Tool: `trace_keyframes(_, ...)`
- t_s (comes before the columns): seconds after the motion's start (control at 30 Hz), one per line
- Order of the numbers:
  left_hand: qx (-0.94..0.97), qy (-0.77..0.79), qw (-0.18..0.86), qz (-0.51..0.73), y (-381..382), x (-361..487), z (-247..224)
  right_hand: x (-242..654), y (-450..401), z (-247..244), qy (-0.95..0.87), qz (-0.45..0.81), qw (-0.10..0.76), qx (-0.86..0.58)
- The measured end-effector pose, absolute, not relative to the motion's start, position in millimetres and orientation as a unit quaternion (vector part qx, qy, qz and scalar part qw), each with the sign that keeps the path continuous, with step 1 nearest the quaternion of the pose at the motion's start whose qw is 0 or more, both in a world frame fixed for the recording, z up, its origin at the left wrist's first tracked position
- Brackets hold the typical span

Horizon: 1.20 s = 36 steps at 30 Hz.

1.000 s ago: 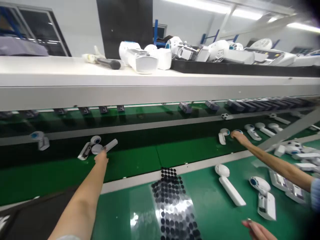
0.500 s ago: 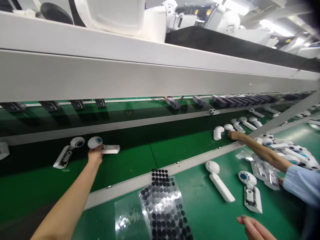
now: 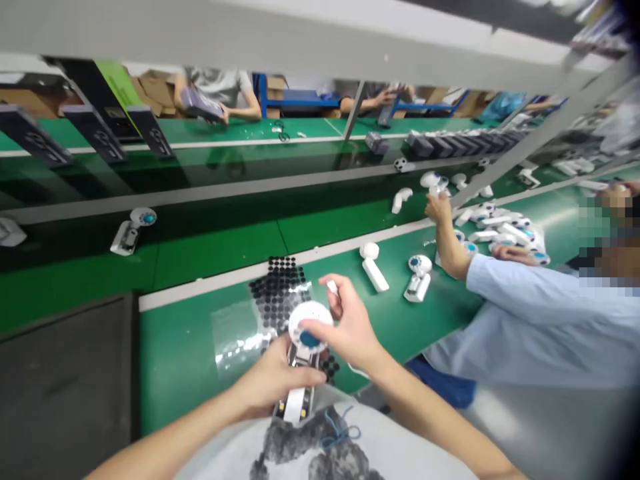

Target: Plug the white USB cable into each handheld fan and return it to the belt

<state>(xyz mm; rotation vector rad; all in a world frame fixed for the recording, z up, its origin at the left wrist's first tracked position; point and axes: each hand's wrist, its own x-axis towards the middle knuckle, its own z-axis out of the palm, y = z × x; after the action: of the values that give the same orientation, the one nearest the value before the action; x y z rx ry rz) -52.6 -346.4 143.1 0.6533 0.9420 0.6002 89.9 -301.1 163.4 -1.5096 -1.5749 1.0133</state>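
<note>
My left hand (image 3: 283, 377) is wrapped around the body of a white security camera (image 3: 296, 405), low in front of my shirt. Its opened body shows a white strip and small yellow parts. My right hand (image 3: 353, 327) has its thumb over the blue front of the camera's round white head (image 3: 311, 313). A small white bit (image 3: 332, 287) shows by the right index finger, too small to name. Sheets of black round pads (image 3: 283, 287) lie just beyond my hands, some over clear film.
Two cameras (image 3: 373, 267) (image 3: 418, 279) lie on the green bench to the right, and one camera (image 3: 131, 231) on the lower green strip. A co-worker's hand (image 3: 440, 207) touches cameras near a pile (image 3: 503, 227). A dark panel (image 3: 70, 387) stands left; boxes (image 3: 150, 132) and a shelf beam (image 3: 250, 33) are ahead.
My left hand has brought the camera from the far green strip back to my body. My right hand has come up to its head. The view has shifted, showing people across the line.
</note>
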Motion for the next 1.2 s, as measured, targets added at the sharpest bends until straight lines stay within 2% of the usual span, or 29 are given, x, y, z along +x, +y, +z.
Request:
trace_keyframes(0.1, 0.323, 0.429, 0.806, 0.249, -348.9, -48.8, 155.4, 104.9, -298.9, 167.0, -0.578, 0.42, 0.406, -0.57)
trace_keyframes(0.2, 0.257, 0.431, 0.808, 0.308, -343.3, -46.5, 165.9, 120.2, -304.7, 174.9, -0.571, 0.457, 0.423, -0.534)
trace_keyframes(0.33, 0.198, 0.446, 0.768, 0.416, -337.6, -53.6, 176.3, 127.7, -335.2, 192.0, -0.622, 0.494, 0.35, -0.496)
trace_keyframes(0.5, 0.195, 0.425, 0.771, 0.432, -345.4, -61.1, 180.8, 114.2, -370.1, 197.8, -0.645, 0.55, 0.276, -0.453)
trace_keyframes(0.8, 0.248, 0.436, 0.747, 0.436, -365.5, -59.4, 179.9, 103.4, -383.7, 191.7, -0.654, 0.573, 0.257, -0.422)
trace_keyframes(1.03, 0.295, 0.47, 0.716, 0.423, -374.0, -55.6, 175.0, 104.8, -390.0, 185.8, -0.715, 0.492, 0.234, -0.438)
trace_keyframes(1.2, 0.294, 0.499, 0.715, 0.391, -379.0, -49.9, 169.9, 105.3, -391.7, 173.7, -0.721, 0.49, 0.212, -0.442)
